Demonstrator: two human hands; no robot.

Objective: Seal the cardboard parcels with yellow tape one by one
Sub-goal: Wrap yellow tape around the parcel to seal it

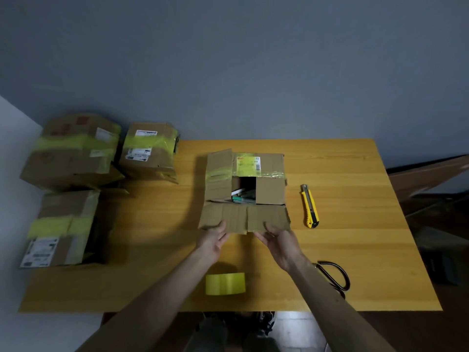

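Bare left hand (213,240) and right hand (281,247) on bare forearms (157,301); dark clothing (215,334) over the legs.
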